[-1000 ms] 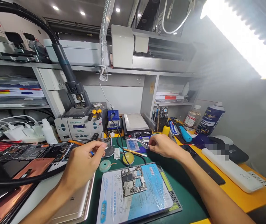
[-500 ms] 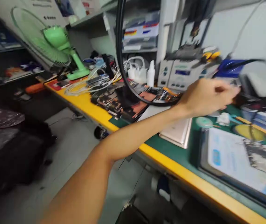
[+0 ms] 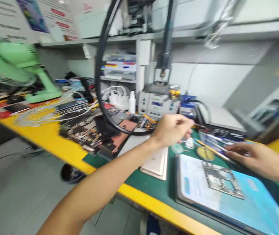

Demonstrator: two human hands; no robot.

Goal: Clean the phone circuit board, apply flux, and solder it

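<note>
My left hand [image 3: 171, 130] hovers over the green mat [image 3: 139, 178], fingers curled in a pinch; what they hold is hidden. Just beyond it lie a small green disc [image 3: 177, 148] and a yellow disc [image 3: 204, 153]. My right hand [image 3: 249, 156] rests low at the right edge, and its blurred fingers appear closed on thin metal tweezers [image 3: 215, 143]. In front of it a bare circuit board [image 3: 222, 179] lies on a blue-and-white sheet [image 3: 195, 186]. A gold phone back [image 3: 156, 163] lies under my left wrist.
A grey soldering station [image 3: 157, 104] stands behind, with a black hose [image 3: 100, 81] looping up from it. Disassembled phones [image 3: 93, 133] and white cables [image 3: 44, 114] cover the left of the yellow bench [image 3: 53, 147]. A green fan [image 3: 19, 65] stands far left.
The view swung left and partly back. My left hand stays pinched over the mat. My right hand, out of view half a second ago, shows again at the right.
</note>
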